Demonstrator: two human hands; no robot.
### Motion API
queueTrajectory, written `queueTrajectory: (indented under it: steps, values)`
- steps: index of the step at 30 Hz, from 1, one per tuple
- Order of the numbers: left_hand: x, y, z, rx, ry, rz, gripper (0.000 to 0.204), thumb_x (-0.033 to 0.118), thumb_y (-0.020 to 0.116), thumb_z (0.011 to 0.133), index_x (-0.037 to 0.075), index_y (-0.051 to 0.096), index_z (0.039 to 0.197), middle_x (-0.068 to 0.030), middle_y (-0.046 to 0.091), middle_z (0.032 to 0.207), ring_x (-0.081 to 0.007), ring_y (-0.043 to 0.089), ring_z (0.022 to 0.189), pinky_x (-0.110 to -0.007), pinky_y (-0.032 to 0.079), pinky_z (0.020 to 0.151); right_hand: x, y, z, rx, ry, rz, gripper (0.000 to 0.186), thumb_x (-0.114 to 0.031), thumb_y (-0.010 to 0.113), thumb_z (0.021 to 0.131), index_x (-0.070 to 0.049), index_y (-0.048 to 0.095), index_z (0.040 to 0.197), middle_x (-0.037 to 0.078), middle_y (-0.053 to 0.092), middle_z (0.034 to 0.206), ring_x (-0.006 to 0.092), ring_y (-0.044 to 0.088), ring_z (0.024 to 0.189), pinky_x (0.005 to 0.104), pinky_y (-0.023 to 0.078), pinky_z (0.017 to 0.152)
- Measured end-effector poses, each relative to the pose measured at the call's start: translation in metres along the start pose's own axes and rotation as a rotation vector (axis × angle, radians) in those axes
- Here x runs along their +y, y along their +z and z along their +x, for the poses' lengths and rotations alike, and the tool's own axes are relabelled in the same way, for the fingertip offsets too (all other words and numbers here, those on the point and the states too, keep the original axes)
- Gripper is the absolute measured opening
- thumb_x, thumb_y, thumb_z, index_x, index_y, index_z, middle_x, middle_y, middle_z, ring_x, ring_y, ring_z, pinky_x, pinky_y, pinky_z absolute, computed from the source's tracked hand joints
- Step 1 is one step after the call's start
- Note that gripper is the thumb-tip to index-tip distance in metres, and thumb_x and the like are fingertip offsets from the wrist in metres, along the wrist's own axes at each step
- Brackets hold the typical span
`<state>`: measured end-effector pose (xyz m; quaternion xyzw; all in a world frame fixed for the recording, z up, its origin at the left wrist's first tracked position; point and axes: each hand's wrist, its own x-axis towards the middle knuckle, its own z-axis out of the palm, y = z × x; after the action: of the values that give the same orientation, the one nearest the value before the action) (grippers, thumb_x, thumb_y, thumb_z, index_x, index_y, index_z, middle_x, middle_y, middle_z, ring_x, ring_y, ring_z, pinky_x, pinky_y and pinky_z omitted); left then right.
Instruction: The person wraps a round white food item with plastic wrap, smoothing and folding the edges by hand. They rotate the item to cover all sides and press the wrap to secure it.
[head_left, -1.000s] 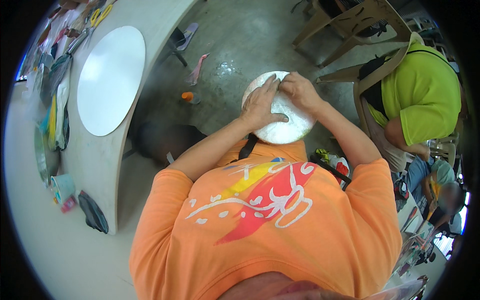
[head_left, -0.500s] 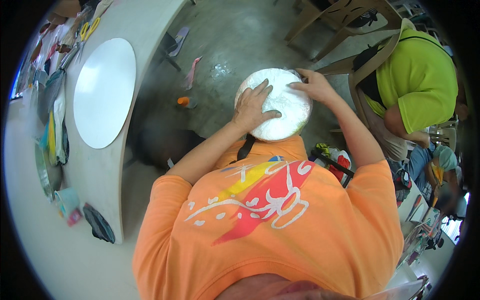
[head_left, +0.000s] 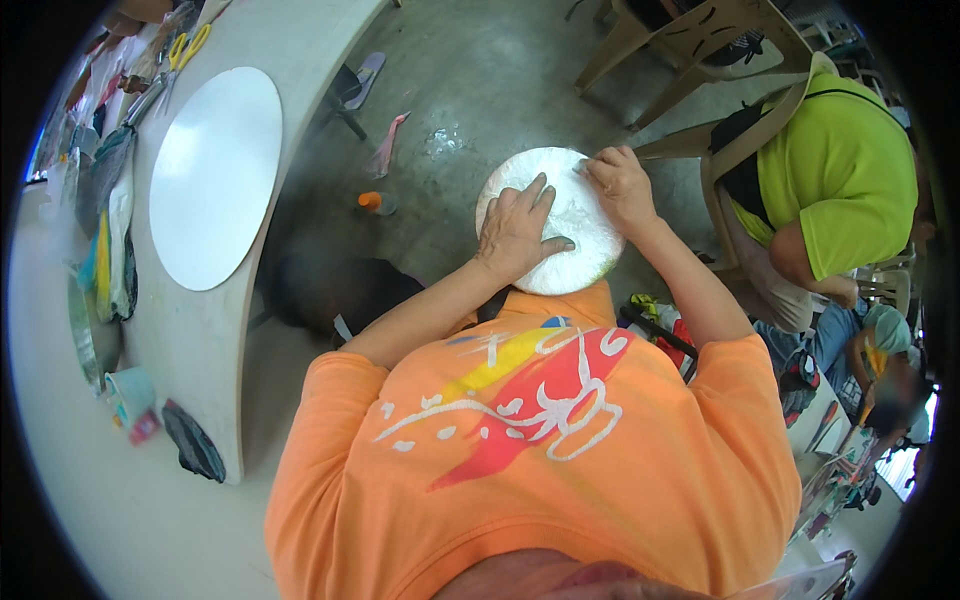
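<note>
A round disc (head_left: 580,240) with a shiny, silvery-white, slightly wrinkled covering rests on my lap. My left hand (head_left: 515,228) lies on its face with the fingers spread, pressing near the left side. At the disc's upper right rim, my right hand (head_left: 618,190) has its fingers drawn together in a pinch. What is between those fingertips is too small to make out.
On the pale table (head_left: 225,350) at left lie a white oval board (head_left: 217,180), yellow-handled scissors (head_left: 185,50) and plastic-wrapped materials. An orange-capped bottle (head_left: 375,202) is on the floor. A person in a lime shirt (head_left: 850,160) sits on a chair at right.
My right hand has turned and its fingers have closed at the disc's rim. The disc and my left hand sit slightly lower in view, and the left hand remains spread.
</note>
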<state>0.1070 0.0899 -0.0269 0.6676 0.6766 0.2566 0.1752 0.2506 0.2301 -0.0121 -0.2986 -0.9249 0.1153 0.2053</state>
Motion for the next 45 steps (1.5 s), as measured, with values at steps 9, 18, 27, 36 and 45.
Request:
queueTrajectory:
  steps: [9, 18, 27, 36, 45]
  values:
    - [-0.006, 0.024, 0.000, 0.143, 0.052, 0.100, 0.072, 0.048, 0.067, 0.066, 0.001, 0.050, 0.118, -0.0138, 0.044, 0.128, -0.0318, 0.035, 0.120, -0.050, 0.022, 0.098, 0.006, 0.019, 0.008, -0.093, 0.109, 0.104, 0.019, -0.017, 0.059, 0.079, -0.003, 0.065, 0.091, 0.013, 0.064, 0.093, 0.0299, 0.061, 0.082, 0.0354, 0.049, 0.071]
    - [-0.010, 0.015, 0.005, 0.107, -0.120, -0.138, 0.074, 0.047, 0.068, 0.068, 0.001, 0.045, 0.122, -0.0170, 0.041, 0.127, -0.0303, 0.035, 0.119, -0.047, 0.021, 0.099, 0.006, 0.024, 0.026, -0.152, 0.342, 0.125, 0.029, -0.023, 0.063, 0.077, -0.002, 0.065, 0.097, 0.016, 0.063, 0.094, 0.0293, 0.060, 0.091, 0.0368, 0.047, 0.078]
    - [0.011, 0.014, 0.011, 0.086, -0.045, 0.014, 0.069, 0.045, 0.068, 0.068, 0.004, 0.049, 0.120, -0.0128, 0.041, 0.128, -0.0309, 0.034, 0.116, -0.046, 0.022, 0.097, 0.009, 0.034, 0.034, -0.069, 0.304, 0.252, 0.018, -0.017, 0.061, 0.078, -0.001, 0.067, 0.084, 0.012, 0.062, 0.082, 0.0288, 0.057, 0.080, 0.0362, 0.045, 0.071]
    - [0.009, 0.015, 0.008, 0.116, -0.011, -0.036, 0.064, 0.042, 0.069, 0.067, 0.007, 0.052, 0.118, -0.0116, 0.045, 0.123, -0.0306, 0.036, 0.114, -0.045, 0.025, 0.095, -0.005, 0.021, 0.024, -0.025, 0.127, -0.027, 0.016, -0.018, 0.064, 0.075, -0.009, 0.069, 0.087, 0.007, 0.059, 0.086, 0.0255, 0.053, 0.082, 0.0345, 0.044, 0.073]
    - [-0.021, 0.024, 0.033, 0.268, -0.296, -0.350, 0.041, 0.025, 0.069, 0.074, 0.003, 0.057, 0.106, -0.0157, 0.050, 0.107, -0.0261, 0.057, 0.084, -0.035, 0.045, 0.076, 0.004, 0.030, 0.016, -0.055, 0.104, -0.025, 0.018, -0.015, 0.065, 0.073, -0.009, 0.070, 0.089, 0.006, 0.056, 0.079, 0.0232, 0.048, 0.077, 0.0313, 0.042, 0.072]
